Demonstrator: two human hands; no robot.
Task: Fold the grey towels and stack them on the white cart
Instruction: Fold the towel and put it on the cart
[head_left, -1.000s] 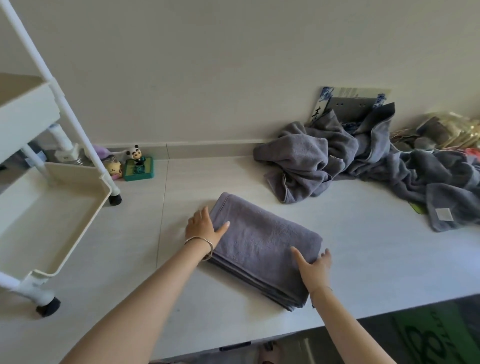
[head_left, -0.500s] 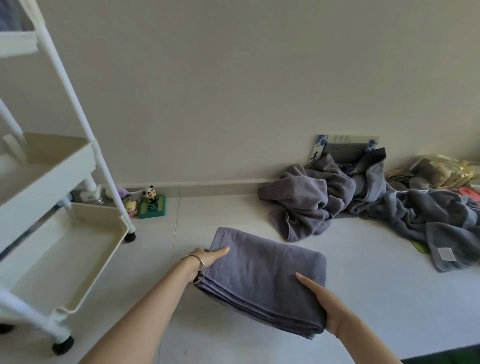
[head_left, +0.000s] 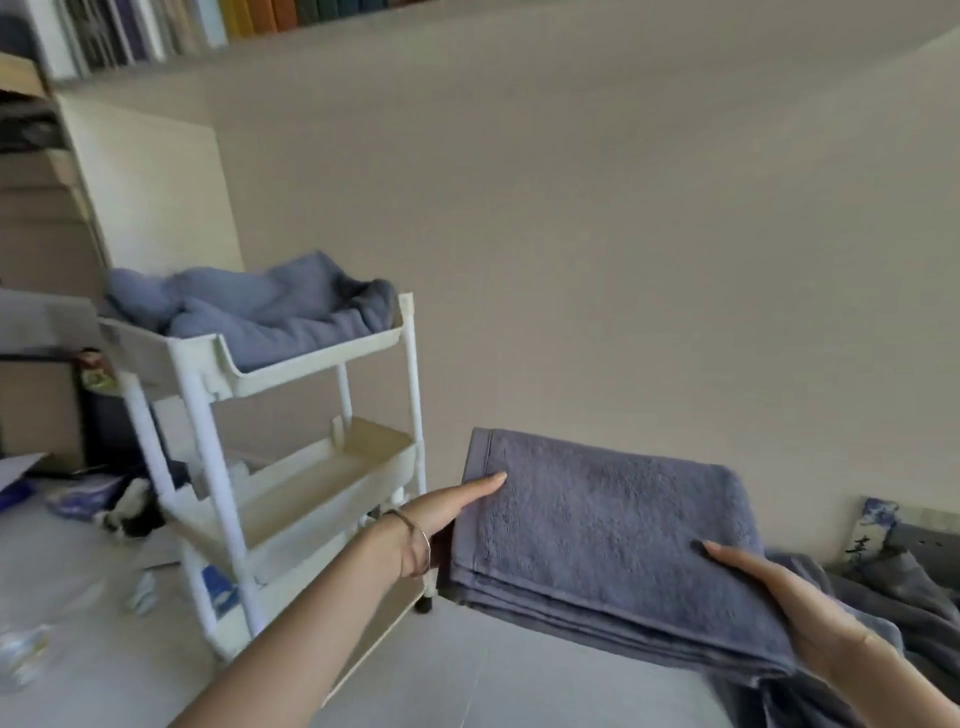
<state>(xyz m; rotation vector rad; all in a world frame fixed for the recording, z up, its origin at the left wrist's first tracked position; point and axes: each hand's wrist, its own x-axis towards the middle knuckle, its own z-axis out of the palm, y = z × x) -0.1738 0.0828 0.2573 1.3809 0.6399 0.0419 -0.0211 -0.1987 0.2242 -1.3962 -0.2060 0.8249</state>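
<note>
— While you have it up, where does the towel sit against your hands?

— Between them. My left hand (head_left: 457, 506) grips the folded towel (head_left: 608, 551) at its left edge, thumb flat on top, the other fingers hidden beneath. My right hand (head_left: 795, 618) clamps the near right corner the same way, thumb on top, the rest under the cloth. It is held flat and clear of the floor, just right of the cart (head_left: 291, 467), not touching it.

— And the cart?

— Three white trays. The top one holds a rumpled heap of grey cloth (head_left: 249, 306), blurred, so I cannot tell how many pieces or whether any are folded. The middle tray looks bare where I can see it; the bottom one is mostly behind my left arm.

— Anything else hard to read?

— The loose towels (head_left: 914, 613) at lower right are cut off by the frame and partly covered by my right hand. Clutter on the floor (head_left: 78, 597) at left is too smeared to name. My bracelet (head_left: 418, 543) sits on the left wrist.
</note>
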